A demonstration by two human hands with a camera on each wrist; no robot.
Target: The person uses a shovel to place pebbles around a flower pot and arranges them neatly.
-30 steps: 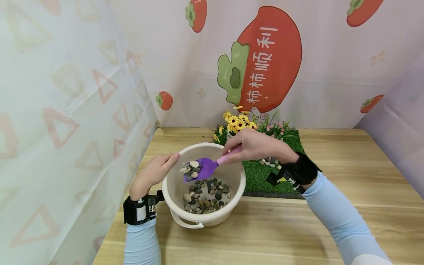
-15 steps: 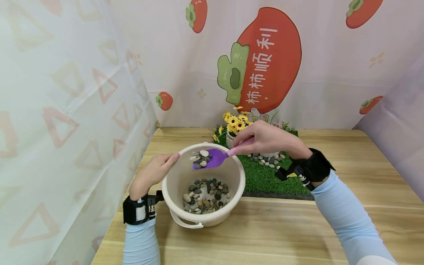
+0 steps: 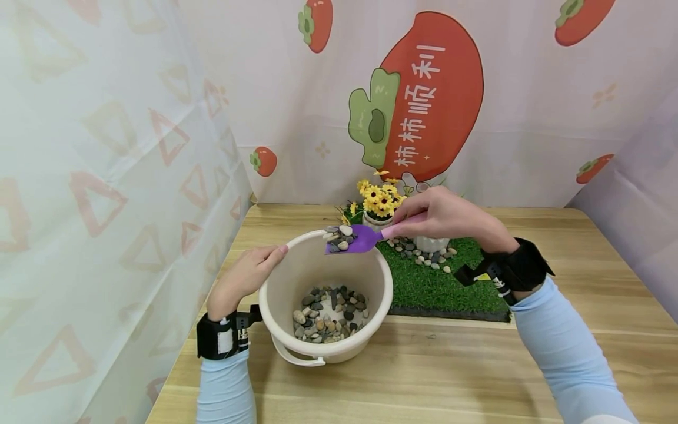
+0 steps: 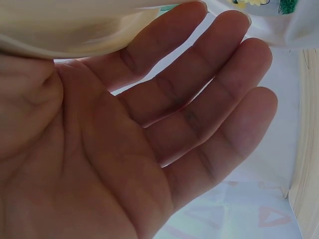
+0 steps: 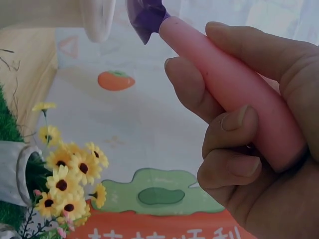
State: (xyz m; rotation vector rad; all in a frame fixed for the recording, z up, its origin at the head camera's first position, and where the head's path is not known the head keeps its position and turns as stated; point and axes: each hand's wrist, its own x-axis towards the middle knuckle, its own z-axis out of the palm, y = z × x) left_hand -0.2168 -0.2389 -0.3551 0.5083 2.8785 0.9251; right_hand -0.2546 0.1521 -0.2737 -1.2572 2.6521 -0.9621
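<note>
A small scoop [image 3: 356, 239] with a purple blade and a smooth pink handle [image 5: 234, 84] sits just above centre in the head view, level over the far rim of a cream bucket [image 3: 325, 291], carrying a loose heap of pebbles [image 3: 339, 237]. The right hand [image 3: 442, 215] grasps the handle, fingers curled round it and thumb on top; the handle looks like rigid plastic, light itself, but the rounded stones are dense and would probably roll off if the blade tips, so the grip belongs well back on the handle. The left hand [image 3: 243, 277] lies released, fingers straight, flat against the bucket's smooth wall at left of centre. More mixed pebbles lie in the bucket's bottom. Behind it, a green grass mat [image 3: 439, 282] holds yellow flowers [image 3: 377, 197] in a pale pot on the wooden worktop [image 3: 450, 365].
</note>
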